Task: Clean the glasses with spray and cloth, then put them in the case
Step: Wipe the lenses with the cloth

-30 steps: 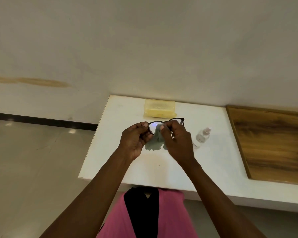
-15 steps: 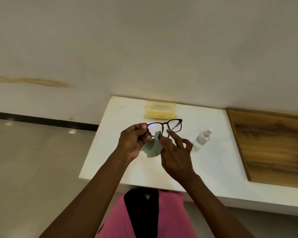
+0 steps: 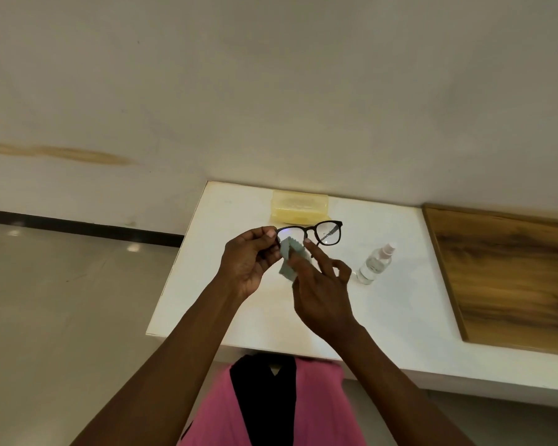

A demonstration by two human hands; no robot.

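Note:
Black-framed glasses (image 3: 327, 232) hang in the air above the white table (image 3: 400, 304). My left hand (image 3: 250, 259) pinches their left end. A grey-green cloth (image 3: 287, 263) is held by my right hand (image 3: 322, 289) against the lower part of the left lens, with one finger reaching up to the bridge. The right lens is uncovered and shows droplets. A yellow translucent case (image 3: 299, 206) lies shut at the table's far edge, behind the glasses. A small clear spray bottle (image 3: 375, 263) with a pale cap lies on the table to the right of my hands.
A wooden board (image 3: 512, 278) covers the surface to the right of the white table. A wall rises directly behind the table. To the left lies tiled floor (image 3: 62, 310). My pink and black clothing (image 3: 271, 407) shows below the table's near edge.
My right hand has dropped from covering the right side of the frame to the lower left lens, baring the right lens. The cloth has bunched lower between my hands.

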